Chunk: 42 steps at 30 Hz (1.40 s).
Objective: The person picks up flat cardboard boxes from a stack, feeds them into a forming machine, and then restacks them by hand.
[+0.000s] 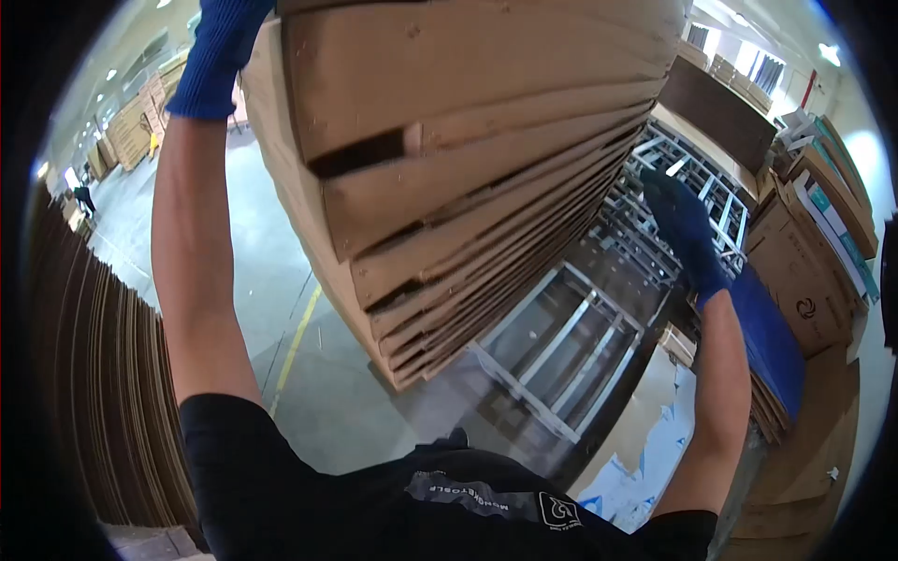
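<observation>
A tall stack of brown cardboard boxes (486, 84), apparently folded flat, rises in front of me with its layered edges facing me. My left hand (229, 47), in a blue knitted glove, is raised at the stack's upper left corner. Its fingers lie beyond the top of the view, so their grip is hidden. My right hand (675, 210), in a dark blue glove, is held to the right of the stack. Its fingers look stretched out, with nothing visible in them, and metal frames (697, 168) lie beyond it.
A metal frame (571, 346) rests on the floor below the stack. More cardboard (112, 393) stands at left. Printed cartons (795, 271) and a blue sheet (767, 327) lean at right. Near my right forearm lies a torn white-and-blue sheet (645, 449). A yellow line (297, 341) crosses the floor.
</observation>
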Motion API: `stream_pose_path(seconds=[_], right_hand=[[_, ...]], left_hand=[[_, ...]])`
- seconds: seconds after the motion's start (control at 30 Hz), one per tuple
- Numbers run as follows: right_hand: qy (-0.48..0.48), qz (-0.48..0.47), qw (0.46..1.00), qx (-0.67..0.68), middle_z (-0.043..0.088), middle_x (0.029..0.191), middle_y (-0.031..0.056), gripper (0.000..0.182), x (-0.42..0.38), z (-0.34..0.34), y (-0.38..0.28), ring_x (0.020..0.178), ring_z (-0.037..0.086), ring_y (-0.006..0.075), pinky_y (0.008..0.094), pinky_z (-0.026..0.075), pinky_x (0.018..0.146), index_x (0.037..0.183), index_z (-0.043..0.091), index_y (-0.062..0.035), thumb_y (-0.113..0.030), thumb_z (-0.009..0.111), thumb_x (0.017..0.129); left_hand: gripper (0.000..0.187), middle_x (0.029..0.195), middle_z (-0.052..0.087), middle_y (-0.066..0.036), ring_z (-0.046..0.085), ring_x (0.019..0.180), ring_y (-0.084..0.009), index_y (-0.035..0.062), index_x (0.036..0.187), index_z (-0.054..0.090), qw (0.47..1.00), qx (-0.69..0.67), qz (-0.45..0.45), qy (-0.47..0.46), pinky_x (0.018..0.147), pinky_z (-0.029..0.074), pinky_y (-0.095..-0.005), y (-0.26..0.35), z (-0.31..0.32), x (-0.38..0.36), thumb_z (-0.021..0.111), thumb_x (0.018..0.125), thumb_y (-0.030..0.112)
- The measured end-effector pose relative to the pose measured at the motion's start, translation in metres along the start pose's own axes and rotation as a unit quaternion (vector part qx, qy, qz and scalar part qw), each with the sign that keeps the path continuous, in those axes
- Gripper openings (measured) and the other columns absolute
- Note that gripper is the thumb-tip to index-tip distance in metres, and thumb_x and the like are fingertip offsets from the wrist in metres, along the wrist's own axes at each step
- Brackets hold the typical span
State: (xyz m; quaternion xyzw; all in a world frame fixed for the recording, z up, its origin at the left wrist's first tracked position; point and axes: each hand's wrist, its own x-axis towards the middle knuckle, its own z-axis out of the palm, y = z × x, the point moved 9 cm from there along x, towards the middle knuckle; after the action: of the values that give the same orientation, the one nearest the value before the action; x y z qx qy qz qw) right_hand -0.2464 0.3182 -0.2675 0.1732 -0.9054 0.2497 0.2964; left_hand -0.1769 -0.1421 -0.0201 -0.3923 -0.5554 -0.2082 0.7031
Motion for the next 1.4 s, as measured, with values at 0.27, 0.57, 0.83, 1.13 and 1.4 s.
stream_pose_path(seconds=[0.27,0.57,0.83,1.13,1.4], right_hand=[[0.0,-0.079,0.988,0.134,0.059,0.129,0.0147,0.035,0.067,0.035,0.054,0.121,0.054,0.0241,0.0352,0.042,0.103,0.128,0.056,0.002,-0.006,0.054,0.093],[0.168,-0.146,0.974,-0.035,0.055,0.135,0.0133,0.041,0.256,0.028,0.124,0.123,0.053,0.0244,0.0344,0.042,0.1,0.137,0.049,-0.0024,-0.025,0.041,0.104],[0.322,-0.286,0.902,-0.031,0.051,0.139,0.0179,0.041,0.324,-0.041,0.067,0.129,0.047,0.0264,0.0337,0.037,0.107,0.139,0.048,-0.0059,-0.024,0.046,0.102],[0.427,-0.382,0.819,-0.026,0.048,0.141,0.0183,0.041,0.401,-0.104,0.059,0.13,0.047,0.0288,0.036,0.036,0.108,0.138,0.047,0.0009,-0.016,0.047,0.101],[0.393,-0.457,0.794,0.08,0.044,0.144,0.0199,0.041,0.454,-0.101,0.065,0.133,0.043,0.0319,0.0398,0.033,0.111,0.138,0.044,0.0047,-0.013,0.044,0.101]], left_hand=[[0.058,0.101,0.062,-0.01,0.06,0.085,-0.0188,0.0029,0.13,0.053,0.985,0.136,-0.094,0.055,0.077,0.051,-0.0328,0.01,0.014,-0.011,0.074,0.08,0.022],[0.058,0.126,0.052,-0.027,0.053,0.114,-0.0431,-0.0037,0.134,0.044,0.982,0.181,-0.018,0.051,0.097,0.044,-0.0451,0.045,-0.004,-0.003,0.062,0.085,0.021],[0.05,0.125,0.056,-0.023,0.057,0.115,-0.0337,-0.0033,0.135,0.045,0.982,0.191,-0.002,0.007,0.096,0.045,-0.037,0.052,0.003,-0.002,0.06,0.09,0.01],[0.045,0.138,0.051,-0.013,0.046,0.128,-0.019,-0.0008,0.142,0.041,0.959,0.248,-0.135,-0.032,0.107,0.033,-0.0309,0.052,0.013,-0.01,0.047,0.101,0.017],[0.042,0.135,0.055,-0.016,0.048,0.128,-0.0212,0.0023,0.14,0.044,0.874,0.438,-0.203,0.052,0.107,0.034,-0.0318,0.077,0.034,-0.008,0.046,0.101,0.017]])
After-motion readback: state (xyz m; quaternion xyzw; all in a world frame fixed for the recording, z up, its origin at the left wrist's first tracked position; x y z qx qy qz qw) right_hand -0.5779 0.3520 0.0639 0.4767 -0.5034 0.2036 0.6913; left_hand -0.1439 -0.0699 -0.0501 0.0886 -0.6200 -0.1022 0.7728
